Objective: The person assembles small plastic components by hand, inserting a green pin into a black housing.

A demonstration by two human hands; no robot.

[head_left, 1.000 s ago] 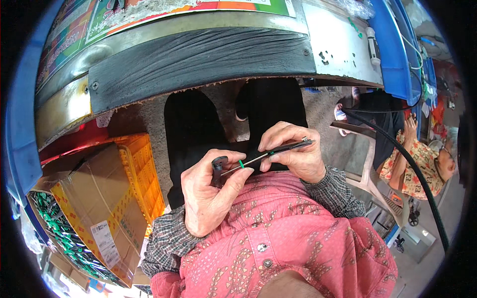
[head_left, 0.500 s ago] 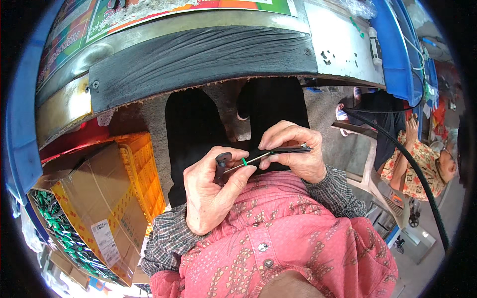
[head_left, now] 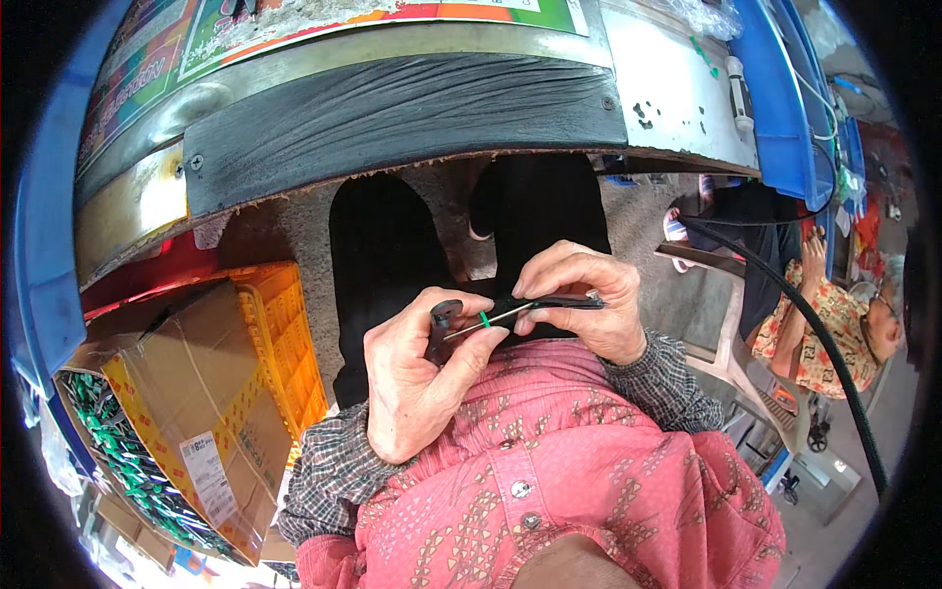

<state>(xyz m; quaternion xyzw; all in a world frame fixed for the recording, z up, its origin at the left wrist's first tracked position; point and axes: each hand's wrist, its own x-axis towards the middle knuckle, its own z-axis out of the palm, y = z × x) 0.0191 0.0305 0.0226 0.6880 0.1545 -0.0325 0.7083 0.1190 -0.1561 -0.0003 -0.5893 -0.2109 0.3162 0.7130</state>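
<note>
Above my lap, my left hand point(head_left: 417, 368) pinches a thin metal rod point(head_left: 510, 314) between thumb and fingers. A small green ring point(head_left: 484, 319) sits around the rod at my left fingertips. Against the left palm is a black piece with a round end point(head_left: 444, 312); whether it joins the rod, I cannot tell. My right hand point(head_left: 589, 304) is closed on a slim black strip-like part point(head_left: 564, 302) with a small shiny metal bit at its right end. The rod runs to this part; their meeting point is partly covered by my right fingers.
A workbench edge with a dark pad point(head_left: 412, 123) lies ahead of my knees. At left, a cardboard box point(head_left: 196, 393) full of green and black pieces stands beside an orange crate point(head_left: 280, 339). A black cable point(head_left: 805, 304) hangs at right, near another person point(head_left: 824, 334) and a chair point(head_left: 731, 339).
The black part in my right hand has turned slightly, its outer end a little lower and nearer the fingers. The left hand keeps nearly the same place.
</note>
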